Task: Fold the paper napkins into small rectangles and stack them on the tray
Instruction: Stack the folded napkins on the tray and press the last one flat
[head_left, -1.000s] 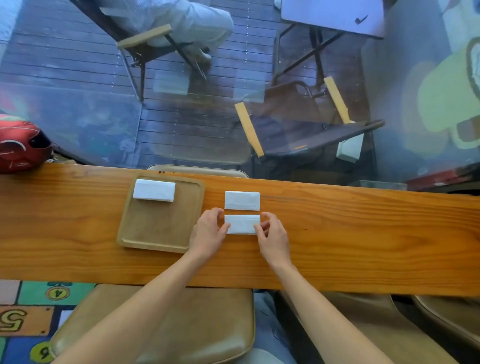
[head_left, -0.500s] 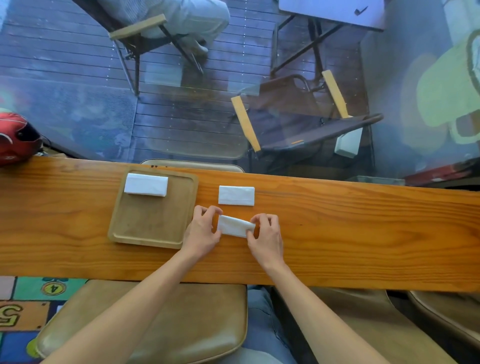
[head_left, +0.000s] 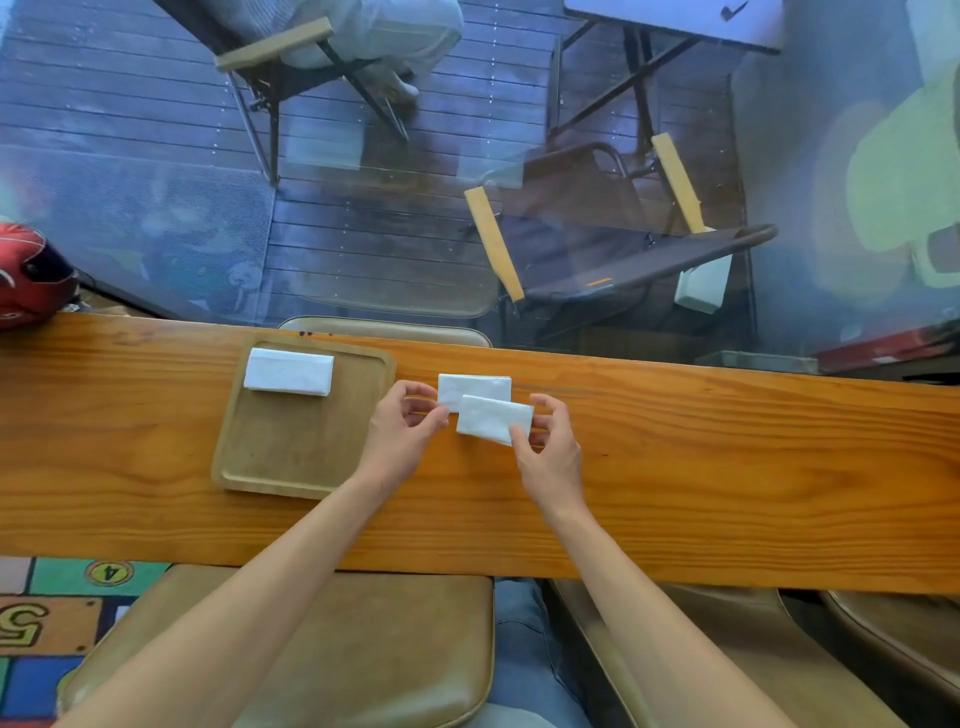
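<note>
A square wooden tray (head_left: 291, 457) lies on the long wooden counter (head_left: 727, 467), left of centre. One folded white napkin (head_left: 289, 371) rests in the tray's far left corner. A second folded napkin (head_left: 470, 387) lies flat on the counter just right of the tray. My right hand (head_left: 550, 447) pinches the right end of a third folded napkin (head_left: 491, 418), lifted off the counter and overlapping the second one. My left hand (head_left: 402, 431) hovers just left of it, fingers curled and apart, holding nothing.
A red helmet (head_left: 31, 275) sits at the counter's far left end. A glass pane rises behind the counter, with folding chairs (head_left: 597, 244) on a deck beyond it. Padded stools (head_left: 332, 649) stand under the counter's near edge.
The napkin that both hands pressed on the counter is now lifted and tilted in my right hand. My left hand has let go of its left end.
</note>
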